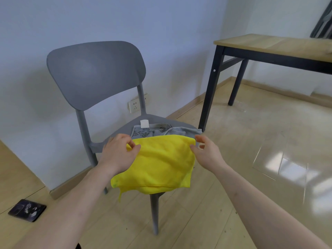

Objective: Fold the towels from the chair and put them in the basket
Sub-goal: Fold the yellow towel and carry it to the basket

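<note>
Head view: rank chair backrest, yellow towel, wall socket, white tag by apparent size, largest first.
1. Chair backrest
2. Yellow towel, close to the backrest in apparent area and nearer the camera, so this order is unsure
3. Wall socket, partly hidden by the chair post
4. White tag

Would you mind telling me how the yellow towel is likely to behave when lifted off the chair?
Probably floppy: the yellow towel already sags and wrinkles over the front edge of the chair seat. Likely light, since it looks thin. Held only by its top corners, it would probably hang and swing.
</note>
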`<action>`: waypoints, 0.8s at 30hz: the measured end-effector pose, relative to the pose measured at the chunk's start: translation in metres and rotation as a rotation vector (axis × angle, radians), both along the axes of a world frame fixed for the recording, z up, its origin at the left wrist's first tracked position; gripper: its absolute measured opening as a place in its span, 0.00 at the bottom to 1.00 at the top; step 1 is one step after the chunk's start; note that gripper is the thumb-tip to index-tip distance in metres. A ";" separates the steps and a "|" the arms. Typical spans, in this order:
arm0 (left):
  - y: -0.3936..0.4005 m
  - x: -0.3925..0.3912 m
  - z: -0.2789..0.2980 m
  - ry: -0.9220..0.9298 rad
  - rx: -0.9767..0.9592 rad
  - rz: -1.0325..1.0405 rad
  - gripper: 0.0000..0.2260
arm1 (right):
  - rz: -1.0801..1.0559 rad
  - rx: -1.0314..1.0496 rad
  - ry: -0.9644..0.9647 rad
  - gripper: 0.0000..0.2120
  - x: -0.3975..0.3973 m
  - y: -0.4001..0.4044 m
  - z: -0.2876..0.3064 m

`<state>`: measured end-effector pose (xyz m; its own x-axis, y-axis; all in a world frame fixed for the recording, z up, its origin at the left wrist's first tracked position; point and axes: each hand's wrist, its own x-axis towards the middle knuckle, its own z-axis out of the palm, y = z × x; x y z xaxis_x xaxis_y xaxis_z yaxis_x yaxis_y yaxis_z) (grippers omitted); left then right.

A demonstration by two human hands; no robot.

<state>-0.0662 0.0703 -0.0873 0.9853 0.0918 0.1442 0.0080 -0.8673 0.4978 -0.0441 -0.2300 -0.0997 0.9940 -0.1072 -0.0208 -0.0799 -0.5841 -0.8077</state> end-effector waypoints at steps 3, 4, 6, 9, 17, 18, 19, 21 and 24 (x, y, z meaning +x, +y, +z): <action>0.002 0.006 -0.004 0.057 0.035 0.025 0.15 | 0.010 -0.002 0.009 0.23 0.008 0.003 -0.004; 0.003 0.008 -0.005 0.041 0.017 0.038 0.14 | 0.015 -0.009 0.013 0.23 0.010 0.004 -0.006; 0.003 0.013 -0.005 -0.025 -0.046 0.063 0.09 | 0.019 -0.030 0.015 0.22 0.016 0.006 -0.009; 0.003 0.020 -0.007 -0.043 -0.103 0.067 0.07 | 0.034 -0.078 0.003 0.22 0.024 0.008 -0.013; 0.000 0.032 -0.014 0.061 0.019 0.035 0.18 | 0.064 -0.224 -0.040 0.18 0.039 0.007 -0.021; 0.000 0.033 -0.014 0.063 0.034 0.035 0.18 | 0.063 -0.243 -0.036 0.16 0.040 0.007 -0.022; 0.000 0.033 -0.014 0.075 0.052 0.034 0.17 | 0.066 -0.259 -0.028 0.15 0.040 0.007 -0.022; -0.001 0.032 -0.013 0.093 0.083 0.040 0.16 | 0.070 -0.272 -0.018 0.12 0.040 0.007 -0.023; -0.002 0.028 -0.008 0.050 0.114 0.061 0.15 | 0.058 -0.262 -0.030 0.10 0.037 0.008 -0.021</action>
